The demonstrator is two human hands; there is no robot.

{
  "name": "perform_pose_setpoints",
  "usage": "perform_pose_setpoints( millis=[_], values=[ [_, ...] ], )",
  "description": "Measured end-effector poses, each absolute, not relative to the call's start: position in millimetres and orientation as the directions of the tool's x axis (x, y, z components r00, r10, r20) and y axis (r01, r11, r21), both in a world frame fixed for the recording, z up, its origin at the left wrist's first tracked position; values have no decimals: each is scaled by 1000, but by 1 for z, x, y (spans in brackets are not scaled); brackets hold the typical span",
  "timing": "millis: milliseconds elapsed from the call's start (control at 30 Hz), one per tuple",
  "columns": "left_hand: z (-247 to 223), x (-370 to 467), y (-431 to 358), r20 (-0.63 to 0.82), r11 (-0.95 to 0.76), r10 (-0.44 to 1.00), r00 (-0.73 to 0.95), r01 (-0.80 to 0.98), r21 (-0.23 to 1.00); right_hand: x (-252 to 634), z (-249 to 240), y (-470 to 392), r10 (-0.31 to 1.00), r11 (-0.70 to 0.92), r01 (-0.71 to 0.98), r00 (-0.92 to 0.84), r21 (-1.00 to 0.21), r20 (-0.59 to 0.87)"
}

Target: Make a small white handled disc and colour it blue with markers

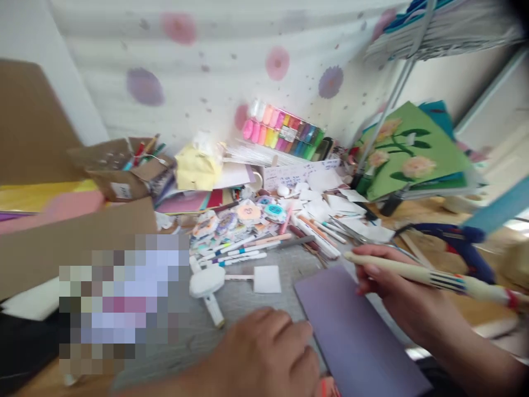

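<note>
On the cluttered tabletop [248,298] a purple card [351,331] lies flat, the left hand [268,353] resting loosely spread at its edge, the right hand [388,286] pinching a cream pen [421,275] above it

A cluster of markers [243,251] lies left of and beyond the right hand, tips pointing various ways. A small white paper square [266,279] sits just beyond the left hand, with a white punch tool [207,289] beside it, further left. Round decorated stickers [243,216] lie beyond the markers. White paper scraps [326,207] are heaped beyond the right hand. A set of coloured clay pots [285,132] stands against the flowered wall cloth [215,66], well beyond both hands. A green card with paper flowers [409,151] leans up to the right. An open cardboard box [124,168] sits far left. A blue glue gun [458,242] lies just beyond the right hand.
</note>
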State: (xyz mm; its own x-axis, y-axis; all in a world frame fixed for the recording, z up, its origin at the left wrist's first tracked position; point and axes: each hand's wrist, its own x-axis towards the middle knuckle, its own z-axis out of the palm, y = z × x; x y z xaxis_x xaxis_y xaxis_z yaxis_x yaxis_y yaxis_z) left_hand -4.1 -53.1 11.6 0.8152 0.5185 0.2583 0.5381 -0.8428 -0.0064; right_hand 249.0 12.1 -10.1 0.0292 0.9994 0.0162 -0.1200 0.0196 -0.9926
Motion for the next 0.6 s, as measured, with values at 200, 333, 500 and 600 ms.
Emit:
perform_pose_setpoints(
  millis=[200,333,500,600],
  values=[
    [-40,30,-56,407,-813,493,769,574,-101,251,-15,9,997,-2,-181,72,-984,-16],
    [-45,28,-55,464,-783,518,719,616,-81,238,-22,-8,999,-34,-128,-11,-991,-33],
    [-55,28,-63,550,-773,499,670,630,-66,220,-30,-22,985,-57,55,-162,-997,-65],
    [-56,26,-65,540,-811,483,689,585,-23,221,-37,-23,985,29,181,-173,-983,-2]
  ],
)
